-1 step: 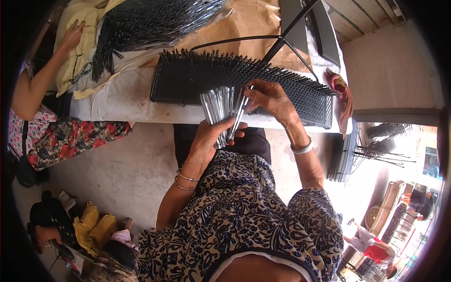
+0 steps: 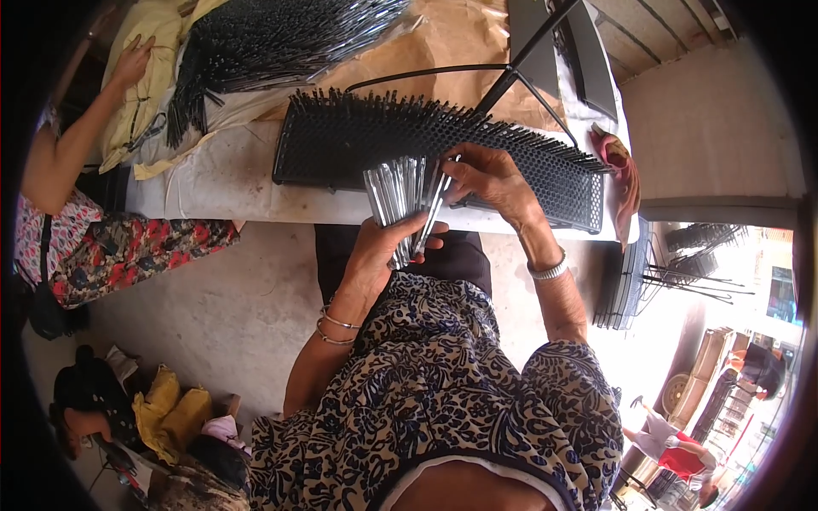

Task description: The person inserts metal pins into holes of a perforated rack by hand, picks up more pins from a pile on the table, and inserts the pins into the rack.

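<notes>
A fanned bundle of slim, shiny, silvery sticks [image 2: 394,189] stands in my left hand [image 2: 372,247], whose fingers are closed around its lower part. My right hand [image 2: 492,180] pinches the upper end of one stick [image 2: 433,211] at the bundle's right side. That stick's lower end still lies against my left fingers. Just beyond both hands, a long black perforated rack [image 2: 341,155] sits at the table's near edge. Many thin dark rods stick up along its far side. Whether the sticks are glassy or metal I cannot tell.
A big heap of dark thin rods [image 2: 256,47] lies on the table at the far left. A black metal stand [image 2: 498,85] rises behind the rack. A co-worker's hand [image 2: 132,64] rests on yellow cloth at left. A reddish rag [image 2: 615,157] hangs at the table's right corner.
</notes>
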The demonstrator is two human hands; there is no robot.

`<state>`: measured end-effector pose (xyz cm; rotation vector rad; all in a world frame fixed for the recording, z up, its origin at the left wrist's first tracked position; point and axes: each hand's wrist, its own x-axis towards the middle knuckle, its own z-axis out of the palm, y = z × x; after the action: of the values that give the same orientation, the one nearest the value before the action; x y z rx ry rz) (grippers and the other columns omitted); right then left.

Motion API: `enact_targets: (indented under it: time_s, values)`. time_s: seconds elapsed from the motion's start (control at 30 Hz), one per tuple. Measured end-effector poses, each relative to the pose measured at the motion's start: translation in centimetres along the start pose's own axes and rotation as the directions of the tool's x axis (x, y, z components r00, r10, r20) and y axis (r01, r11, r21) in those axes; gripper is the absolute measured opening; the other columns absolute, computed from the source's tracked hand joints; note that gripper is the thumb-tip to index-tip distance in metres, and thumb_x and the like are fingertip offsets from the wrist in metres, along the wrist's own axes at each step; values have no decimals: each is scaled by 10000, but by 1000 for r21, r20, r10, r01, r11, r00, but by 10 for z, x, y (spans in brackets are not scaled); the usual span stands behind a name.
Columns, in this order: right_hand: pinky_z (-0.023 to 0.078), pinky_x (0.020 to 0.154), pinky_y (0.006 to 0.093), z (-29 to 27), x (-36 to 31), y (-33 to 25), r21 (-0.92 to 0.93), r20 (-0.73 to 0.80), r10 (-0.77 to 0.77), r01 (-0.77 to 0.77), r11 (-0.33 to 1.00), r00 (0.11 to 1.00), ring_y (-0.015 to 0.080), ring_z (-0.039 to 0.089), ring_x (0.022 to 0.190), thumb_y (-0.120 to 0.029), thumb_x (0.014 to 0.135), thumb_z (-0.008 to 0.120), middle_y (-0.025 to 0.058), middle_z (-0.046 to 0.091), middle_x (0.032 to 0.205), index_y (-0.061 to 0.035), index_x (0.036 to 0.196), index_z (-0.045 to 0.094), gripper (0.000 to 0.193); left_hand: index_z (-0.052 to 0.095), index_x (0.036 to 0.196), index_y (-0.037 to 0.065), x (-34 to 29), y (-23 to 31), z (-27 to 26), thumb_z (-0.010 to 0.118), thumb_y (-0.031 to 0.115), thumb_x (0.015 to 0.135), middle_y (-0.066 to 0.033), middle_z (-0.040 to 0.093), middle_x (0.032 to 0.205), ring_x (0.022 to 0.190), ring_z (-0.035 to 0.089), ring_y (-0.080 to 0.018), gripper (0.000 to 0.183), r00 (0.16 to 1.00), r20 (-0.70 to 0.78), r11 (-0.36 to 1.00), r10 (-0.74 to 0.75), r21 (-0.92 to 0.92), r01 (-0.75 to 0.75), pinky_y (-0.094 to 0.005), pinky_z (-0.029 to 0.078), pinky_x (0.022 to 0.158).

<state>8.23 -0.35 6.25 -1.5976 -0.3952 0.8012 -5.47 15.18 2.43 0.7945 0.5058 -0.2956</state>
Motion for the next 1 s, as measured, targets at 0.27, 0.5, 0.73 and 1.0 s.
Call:
enact_targets:
  time_s: [0.27, 0.5, 0.73, 1.0]
  values:
    - [576, 669, 261, -6, 1, -4, 0, 40, 43, -43, 999, 998, 146, 679, 688, -124, 903, 648, 73, 656, 788, 48, 1021, 608, 212, 613, 1116, -7, -5, 3, 2, 661, 191, 893, -155, 715, 940, 759, 696, -193, 302, 1000, 3, 995, 17, 96, -17, -252, 494, 540]
    - [548, 675, 237, -14, 0, -23, -104, -310, -309, 291, 951, 899, 143, 686, 729, -96, 941, 594, 84, 670, 835, 54, 1011, 597, 165, 571, 1126, 3, 7, 0, -6, 591, 217, 948, -221, 650, 1093, 909, 679, -292, 279, 999, -18, 995, 41, -90, -43, -362, 578, 691]
    - [519, 621, 262, -15, 30, -16, -606, -374, -655, 362, 709, 657, 145, 691, 702, -48, 908, 610, 94, 685, 784, 11, 986, 608, 97, 579, 1151, 34, 22, -15, 2, 567, 231, 963, -169, 649, 1055, 933, 667, -263, 273, 995, 50, 978, -89, -183, 97, -406, 592, 738]
    - [520, 602, 287, -19, 36, -14, -689, -335, -683, 325, 648, 649, 183, 698, 693, -42, 894, 622, 127, 674, 787, 4, 970, 605, 90, 619, 1136, 33, 26, -24, 2, 577, 201, 953, -155, 660, 996, 902, 670, -242, 251, 994, 41, 955, -99, -276, 107, -430, 588, 776]
